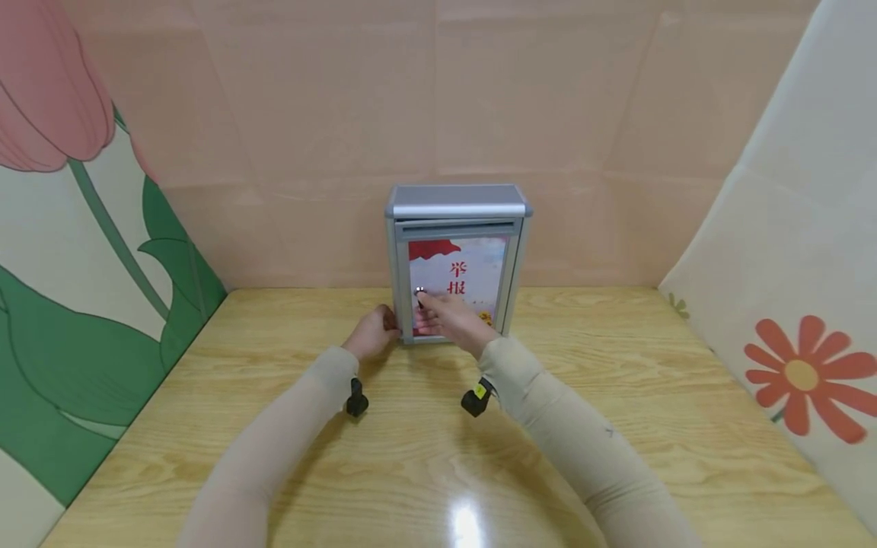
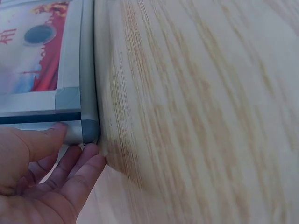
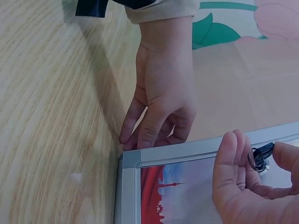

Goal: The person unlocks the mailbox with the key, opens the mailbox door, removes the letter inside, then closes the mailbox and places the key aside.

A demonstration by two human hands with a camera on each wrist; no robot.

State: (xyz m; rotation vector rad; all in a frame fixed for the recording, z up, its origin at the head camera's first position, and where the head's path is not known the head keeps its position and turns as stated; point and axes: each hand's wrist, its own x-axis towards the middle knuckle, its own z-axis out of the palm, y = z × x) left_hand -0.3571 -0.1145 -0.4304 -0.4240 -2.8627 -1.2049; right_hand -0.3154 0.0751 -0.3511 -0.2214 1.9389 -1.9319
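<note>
A grey metal letter box point(image 1: 455, 202) with a slot near its top and a poster with red characters on its front stands upright on the table. My left hand point(image 1: 373, 331) holds its lower left corner. In the left wrist view, that thumb lies on the front of the frame and the fingers point(image 2: 77, 175) reach round the side. At the left side of the front, my right hand point(image 1: 457, 316) pinches a small black key point(image 3: 265, 151). A ring point(image 3: 252, 161) hangs by the key, at a round lock partly hidden behind it.
The box stands at the back of the wood-grain table point(image 1: 425, 441), close before a plain pinkish backdrop point(image 1: 329, 114). Cloth printed with flowers hangs at the left and right sides. A black wrist camera point(image 1: 356, 399) is strapped to the left wrist, another point(image 1: 475, 399) to the right.
</note>
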